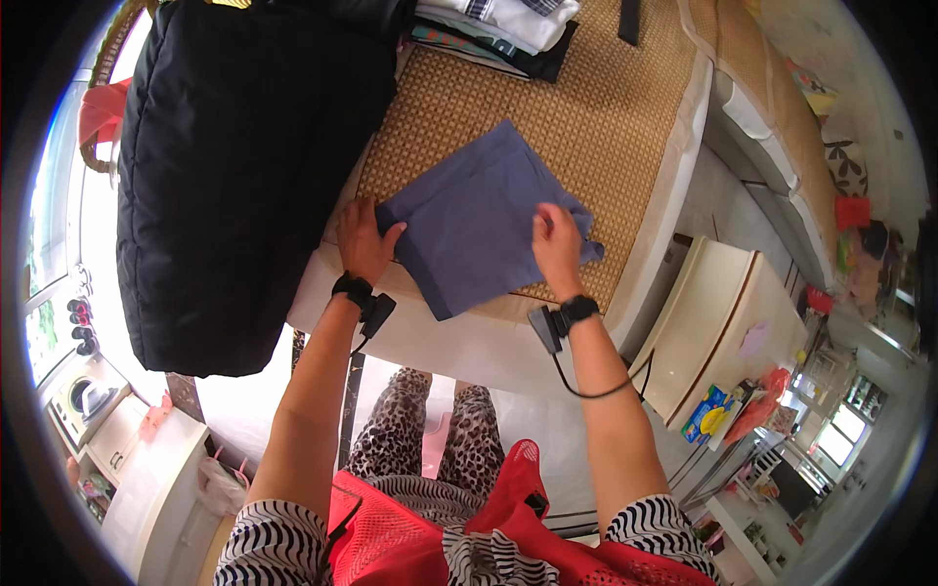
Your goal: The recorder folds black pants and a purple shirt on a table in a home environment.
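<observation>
A blue-grey cloth garment (476,212) lies partly folded on the woven mat (615,110), its lower corner hanging over the front edge. My left hand (363,238) rests at the garment's left corner by its darker band, thumb on the cloth and fingers spread. Above the right part of the cloth is my right hand (555,245), its fingers curled; whether it pinches any fabric cannot be told. Both wrists wear black straps with small devices and cables.
A large black fabric bag (242,183) stands along the left. Folded clothes (506,36) are stacked at the mat's far side, near a dark strap (629,22). A cream cabinet (722,322) with packets on it stands to the right.
</observation>
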Demonstrator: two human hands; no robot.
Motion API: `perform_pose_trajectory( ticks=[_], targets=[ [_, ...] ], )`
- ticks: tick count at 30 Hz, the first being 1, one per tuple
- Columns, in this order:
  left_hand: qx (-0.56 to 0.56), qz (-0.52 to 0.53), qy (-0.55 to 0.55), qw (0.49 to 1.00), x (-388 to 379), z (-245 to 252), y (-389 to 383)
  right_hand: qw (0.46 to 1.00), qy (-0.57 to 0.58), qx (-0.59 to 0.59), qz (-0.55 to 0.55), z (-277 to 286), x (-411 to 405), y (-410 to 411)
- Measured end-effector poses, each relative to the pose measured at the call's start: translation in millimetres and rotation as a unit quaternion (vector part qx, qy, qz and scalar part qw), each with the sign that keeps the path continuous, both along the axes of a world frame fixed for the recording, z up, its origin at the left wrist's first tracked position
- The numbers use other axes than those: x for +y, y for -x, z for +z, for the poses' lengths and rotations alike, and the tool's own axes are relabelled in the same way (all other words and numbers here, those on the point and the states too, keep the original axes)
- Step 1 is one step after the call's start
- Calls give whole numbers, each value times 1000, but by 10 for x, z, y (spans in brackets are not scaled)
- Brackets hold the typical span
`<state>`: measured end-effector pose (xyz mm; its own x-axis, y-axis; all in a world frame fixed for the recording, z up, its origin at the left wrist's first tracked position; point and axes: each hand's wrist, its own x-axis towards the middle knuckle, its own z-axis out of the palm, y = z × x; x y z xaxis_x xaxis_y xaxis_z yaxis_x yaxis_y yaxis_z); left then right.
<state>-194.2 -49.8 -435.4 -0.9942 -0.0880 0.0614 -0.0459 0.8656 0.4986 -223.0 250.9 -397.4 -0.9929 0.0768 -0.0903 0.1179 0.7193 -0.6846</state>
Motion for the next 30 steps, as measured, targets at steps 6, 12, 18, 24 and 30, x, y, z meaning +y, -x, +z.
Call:
perform_pose_trajectory(
  ticks=[6,12,18,24,30],
  targets=[
    [-19,0,13,1000,94,37,18,983,-127,1,132,-111,-392,916],
    [-26,31,-8,999,195,56,-7,938,-254,-71,225,-192,-416,1252],
    [-14,-24,-9,1000,308,337,-77,938,-151,-16,313,-113,11,1152],
    [18,-173,7,985,484,514,-682,953,-105,70,275,370,572,331],
    [-41,-247,-23,968,745,564,-1147,971,-114,21,210,87,1069,-625]
  ],
)
